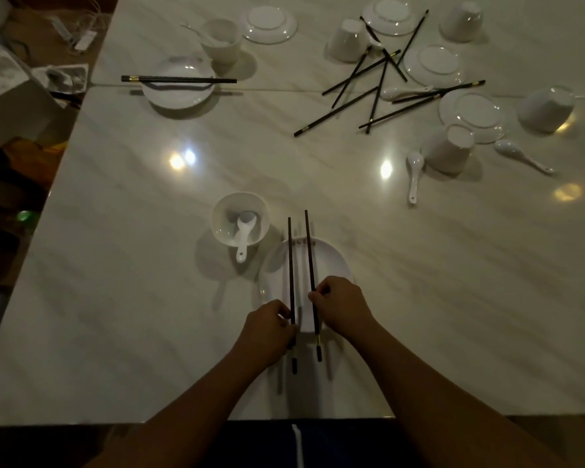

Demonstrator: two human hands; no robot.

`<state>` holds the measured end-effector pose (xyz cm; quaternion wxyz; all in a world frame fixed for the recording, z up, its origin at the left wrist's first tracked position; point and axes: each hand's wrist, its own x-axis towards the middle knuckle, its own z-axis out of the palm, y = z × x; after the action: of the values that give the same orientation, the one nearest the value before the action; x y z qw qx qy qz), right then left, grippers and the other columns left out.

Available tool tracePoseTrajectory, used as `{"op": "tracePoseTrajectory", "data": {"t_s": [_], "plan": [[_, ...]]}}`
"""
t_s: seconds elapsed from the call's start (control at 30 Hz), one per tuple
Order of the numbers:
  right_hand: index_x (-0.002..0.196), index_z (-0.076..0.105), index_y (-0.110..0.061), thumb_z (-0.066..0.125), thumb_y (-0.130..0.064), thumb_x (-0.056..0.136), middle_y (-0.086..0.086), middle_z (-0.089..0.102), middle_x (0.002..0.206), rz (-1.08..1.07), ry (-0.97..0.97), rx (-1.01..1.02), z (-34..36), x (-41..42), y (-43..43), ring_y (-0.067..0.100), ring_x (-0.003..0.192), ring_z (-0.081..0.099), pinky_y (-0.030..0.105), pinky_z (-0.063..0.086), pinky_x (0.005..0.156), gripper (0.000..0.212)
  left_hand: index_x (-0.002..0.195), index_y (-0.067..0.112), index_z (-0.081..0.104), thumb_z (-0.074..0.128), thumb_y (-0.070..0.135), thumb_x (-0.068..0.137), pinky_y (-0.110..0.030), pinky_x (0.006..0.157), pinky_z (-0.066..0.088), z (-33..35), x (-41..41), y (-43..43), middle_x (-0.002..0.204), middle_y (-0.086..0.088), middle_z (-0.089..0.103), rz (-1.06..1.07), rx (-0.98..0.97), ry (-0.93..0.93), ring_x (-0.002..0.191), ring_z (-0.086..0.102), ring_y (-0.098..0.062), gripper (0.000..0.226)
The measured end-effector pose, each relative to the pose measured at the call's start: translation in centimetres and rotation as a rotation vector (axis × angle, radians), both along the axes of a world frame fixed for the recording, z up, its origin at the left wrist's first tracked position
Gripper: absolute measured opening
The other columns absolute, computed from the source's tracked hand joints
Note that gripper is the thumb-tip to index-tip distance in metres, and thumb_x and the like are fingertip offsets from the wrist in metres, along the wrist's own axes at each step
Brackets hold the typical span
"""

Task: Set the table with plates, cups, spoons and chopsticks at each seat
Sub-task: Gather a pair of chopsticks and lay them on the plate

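A white plate point(331, 261) lies near the table's front edge. Two black chopsticks lie lengthwise over it, pointing away from me. My left hand point(269, 329) pinches the left chopstick point(290, 261) near its handle end. My right hand point(341, 305) pinches the right chopstick point(309, 255) the same way. Just left of the plate stands a white cup point(240, 219) with a white spoon point(244, 231) in it. At the far left, a second plate point(178, 83) carries a pair of chopsticks point(179, 79) crosswise, with a cup point(221, 40) holding a spoon behind it.
At the far right lie several loose black chopsticks point(362, 92), upturned plates point(471, 114), overturned cups point(448, 148) and loose spoons point(413, 173). Another upturned plate point(271, 25) sits at the back. Boxes and clutter point(17, 86) stand off the table's left edge.
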<state>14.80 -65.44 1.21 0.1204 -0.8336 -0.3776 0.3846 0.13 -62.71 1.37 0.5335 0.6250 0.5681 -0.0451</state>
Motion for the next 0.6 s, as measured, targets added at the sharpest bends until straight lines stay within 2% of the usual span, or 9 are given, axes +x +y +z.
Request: {"op": "tracePoseTrajectory", "data": {"t_s": [0.13, 0.3, 0.43, 0.6], "plan": [[0.088, 0.061, -0.013, 0.058, -0.028, 0.092, 0.003, 0.066, 0.084, 0.019, 0.001, 0.016, -0.2, -0.1, 0.2, 0.005, 0.060, 0.052, 0.021, 0.040, 0.063, 0.016, 0.107, 0.011, 0.056, 0.064, 0.018, 0.087, -0.015, 0.050, 0.050, -0.3, 0.5, -0.3, 0.088, -0.009, 0.068, -0.010, 0.037, 0.032, 0.059, 0.064, -0.010, 0.023], [0.094, 0.064, -0.011, 0.058, -0.030, 0.091, 0.004, 0.066, 0.092, 0.047, -0.003, -0.014, -0.6, -0.1, 0.3, 0.014, 0.079, 0.058, 0.025, 0.043, 0.072, 0.019, 0.108, 0.010, 0.057, 0.064, 0.021, 0.087, -0.028, 0.062, 0.059, -0.6, 1.0, 0.1, 0.089, -0.010, 0.068, -0.032, 0.077, 0.071, 0.069, 0.069, -0.019, 0.024], [0.092, 0.063, -0.012, 0.059, -0.029, 0.091, 0.005, 0.067, 0.091, 0.059, 0.003, -0.015, -0.7, 0.1, 0.2, 0.014, 0.077, 0.059, 0.026, 0.046, 0.072, 0.018, 0.110, 0.010, 0.057, 0.066, 0.024, 0.087, -0.036, 0.074, 0.059, -0.5, 1.6, 0.5, 0.096, -0.011, 0.068, -0.075, 0.083, 0.102, 0.079, 0.068, -0.020, 0.029], [0.104, 0.061, -0.015, 0.060, -0.027, 0.089, 0.004, 0.068, 0.094, 0.011, 0.065, 0.011, -0.8, 0.3, 0.0, 0.016, 0.078, 0.066, 0.026, 0.050, 0.071, 0.020, 0.109, 0.009, 0.057, 0.069, 0.023, 0.083, -0.038, 0.073, 0.059, -0.4, 2.5, 0.8, 0.095, -0.013, 0.068, -0.087, 0.034, 0.108, 0.083, 0.069, -0.022, 0.032]]}}
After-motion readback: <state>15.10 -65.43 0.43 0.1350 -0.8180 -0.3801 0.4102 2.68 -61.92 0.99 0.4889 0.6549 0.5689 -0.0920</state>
